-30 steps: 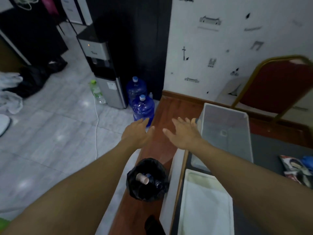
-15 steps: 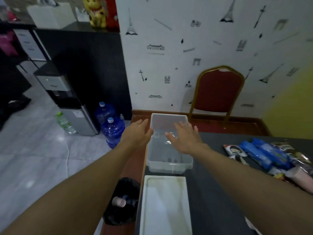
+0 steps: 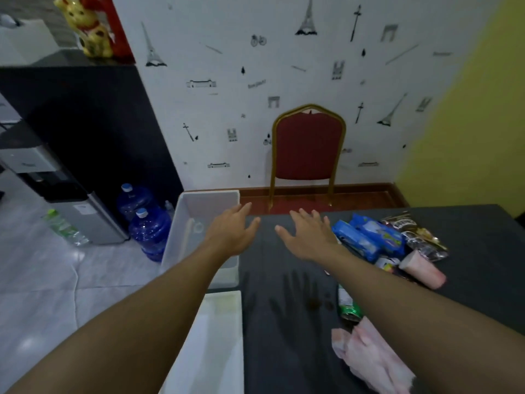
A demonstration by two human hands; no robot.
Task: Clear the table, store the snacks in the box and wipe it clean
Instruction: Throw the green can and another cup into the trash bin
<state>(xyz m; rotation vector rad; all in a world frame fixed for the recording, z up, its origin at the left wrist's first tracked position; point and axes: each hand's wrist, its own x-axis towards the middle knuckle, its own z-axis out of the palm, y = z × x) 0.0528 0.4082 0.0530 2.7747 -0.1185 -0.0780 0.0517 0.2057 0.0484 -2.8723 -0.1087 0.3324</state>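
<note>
A clear plastic box [image 3: 199,220] stands at the far left corner of the dark table [image 3: 284,336], and its white lid [image 3: 210,345] lies flat in front of it. My left hand [image 3: 231,233] hovers open over the box's right rim. My right hand [image 3: 308,236] hovers open above the bare tabletop, just left of the snacks. Blue snack packets [image 3: 366,237] and a dark foil bag [image 3: 417,234] lie in a pile at the right. A pink cup [image 3: 423,268] lies on its side beside them. A green can [image 3: 348,304] and a pink cloth [image 3: 369,356] lie nearer me.
A red chair [image 3: 308,146] with a gold frame stands against the wall behind the table. Two blue water jugs [image 3: 145,226] and a water dispenser [image 3: 56,194] stand on the floor at the left. Small brown spots [image 3: 314,302] mark the tabletop.
The view has swung to the right, from the floor and bin toward the table. The snack pile, can and pink cloth have come into sight. Both hands stay open and outstretched.
</note>
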